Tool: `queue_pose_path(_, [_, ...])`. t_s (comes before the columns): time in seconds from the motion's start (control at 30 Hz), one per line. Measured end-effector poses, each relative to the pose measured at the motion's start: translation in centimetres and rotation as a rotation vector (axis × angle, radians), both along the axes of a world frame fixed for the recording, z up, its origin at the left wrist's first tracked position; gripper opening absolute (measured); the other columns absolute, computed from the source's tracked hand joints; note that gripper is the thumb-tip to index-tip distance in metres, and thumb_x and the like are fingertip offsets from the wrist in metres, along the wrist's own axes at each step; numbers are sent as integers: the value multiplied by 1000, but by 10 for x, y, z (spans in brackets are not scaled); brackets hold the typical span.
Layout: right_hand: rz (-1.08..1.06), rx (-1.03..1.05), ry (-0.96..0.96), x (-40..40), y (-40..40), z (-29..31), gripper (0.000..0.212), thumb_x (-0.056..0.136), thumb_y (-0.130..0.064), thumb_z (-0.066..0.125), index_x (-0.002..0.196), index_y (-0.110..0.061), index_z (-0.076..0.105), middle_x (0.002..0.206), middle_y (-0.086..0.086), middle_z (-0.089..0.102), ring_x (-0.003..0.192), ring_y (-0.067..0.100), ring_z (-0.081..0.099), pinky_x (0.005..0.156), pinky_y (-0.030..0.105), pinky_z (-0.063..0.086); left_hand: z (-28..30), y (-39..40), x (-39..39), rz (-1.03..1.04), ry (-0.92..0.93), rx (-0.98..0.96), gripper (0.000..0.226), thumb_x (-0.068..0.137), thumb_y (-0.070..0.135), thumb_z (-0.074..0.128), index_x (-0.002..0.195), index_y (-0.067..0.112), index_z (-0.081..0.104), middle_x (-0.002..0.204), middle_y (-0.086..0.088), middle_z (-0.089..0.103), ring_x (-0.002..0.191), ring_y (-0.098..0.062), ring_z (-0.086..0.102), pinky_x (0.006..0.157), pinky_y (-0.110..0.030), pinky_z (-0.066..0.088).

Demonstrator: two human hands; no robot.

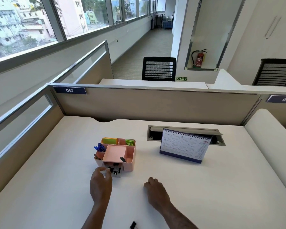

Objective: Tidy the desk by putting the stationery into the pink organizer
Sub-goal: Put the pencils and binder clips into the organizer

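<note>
The pink organizer (130, 162) stands on the white desk (205, 187). It holds blue pens (99, 147) at the left, sticky notes (109, 140) at the back, green clips (130, 142) at the back right and a black binder clip (123, 159) on its shallow tray. Its small clear front drawer (114, 171) is pulled out, with black clips inside. My left hand (100, 185) pinches the drawer's front left corner. My right hand (156, 190) rests on the desk to the right, fingers curled, holding nothing. Another black binder clip (133, 225) lies near the front edge.
A desk calendar (183, 147) stands right of the organizer, in front of an open cable tray (185, 129). Beige partitions (155, 103) wall the desk at the back and left. A curved white divider (271, 138) borders the right side.
</note>
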State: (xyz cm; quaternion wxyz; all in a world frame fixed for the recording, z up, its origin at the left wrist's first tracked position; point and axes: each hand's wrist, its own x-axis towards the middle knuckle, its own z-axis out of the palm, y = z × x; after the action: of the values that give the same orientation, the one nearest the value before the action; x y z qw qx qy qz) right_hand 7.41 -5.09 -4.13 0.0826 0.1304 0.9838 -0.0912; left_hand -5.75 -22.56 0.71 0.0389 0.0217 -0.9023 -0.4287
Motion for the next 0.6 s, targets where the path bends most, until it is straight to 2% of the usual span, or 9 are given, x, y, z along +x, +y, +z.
queue_pose_path(0.07, [42, -74, 31, 10, -9, -1, 29, 96, -30, 37, 113, -17, 56, 118, 7, 51, 110, 29, 50, 87, 43, 45, 1, -2, 0, -4, 4, -7, 20, 94, 23, 66, 109, 10, 67, 110, -12, 73, 92, -28, 69, 66, -30, 48])
queue_pose_path(0.13, [106, -230, 1, 26, -26, -10, 47, 89, -59, 40, 121, -27, 53, 118, 3, 50, 106, 23, 51, 87, 39, 46, 1, -4, -1, -8, 7, -14, 22, 93, 22, 67, 111, 9, 67, 111, -14, 73, 93, -29, 69, 67, -31, 50])
queue_pose_path(0.17, [139, -259, -18, 35, -37, -17, 47, 85, -64, 43, 122, -35, 49, 115, 0, 50, 99, 21, 53, 83, 36, 48, 1, -5, -2, -7, 7, -13, 22, 93, 22, 67, 112, 9, 66, 111, -14, 73, 93, -29, 69, 67, -32, 51])
queue_pose_path(0.23, [140, -219, 7, 52, -54, -28, 25, 91, -50, 44, 115, -46, 43, 106, -3, 49, 86, 22, 58, 71, 27, 49, 1, -4, -2, -10, 9, -13, 23, 93, 21, 67, 113, 8, 66, 111, -14, 73, 93, -29, 69, 67, -33, 53])
queue_pose_path(0.3, [132, -227, 28, 65, -66, -38, 15, 91, -48, 47, 105, -48, 40, 96, -5, 44, 77, 20, 57, 63, 24, 39, 1, -2, -3, -14, 10, -8, 24, 93, 20, 67, 114, 8, 66, 112, -14, 73, 93, -29, 70, 69, -35, 56])
queue_pose_path(0.4, [253, -128, 9, 65, -69, -46, 28, 77, -68, 52, 99, -50, 49, 84, -11, 38, 60, 4, 44, 47, 16, 34, 3, 4, -3, -21, 13, -7, 23, 94, 21, 67, 112, 8, 66, 108, -14, 73, 91, -29, 70, 69, -37, 58])
queue_pose_path(0.47, [268, -59, 9, 65, -70, -48, 34, 69, -71, 57, 94, -49, 53, 85, -12, 37, 60, 0, 42, 47, 13, 36, 2, 7, -3, -38, 26, -7, 22, 94, 21, 67, 111, 8, 66, 107, -14, 74, 90, -29, 70, 68, -36, 58])
queue_pose_path(0.53, [202, -115, -27, 61, -72, -42, 38, 58, -72, 61, 86, -46, 56, 85, -14, 40, 60, -3, 45, 46, 12, 38, 3, 9, -2, -47, 29, -4, 21, 94, 20, 67, 111, 8, 66, 109, -13, 73, 90, -29, 70, 68, -36, 58])
queue_pose_path(0.6, [158, -210, 6, 58, -69, -31, 38, 57, -67, 66, 85, -42, 58, 87, -17, 50, 66, -2, 52, 53, 12, 42, 3, 11, 0, -52, 27, -5, 19, 93, 19, 67, 109, 8, 66, 107, -12, 73, 89, -29, 70, 67, -36, 58])
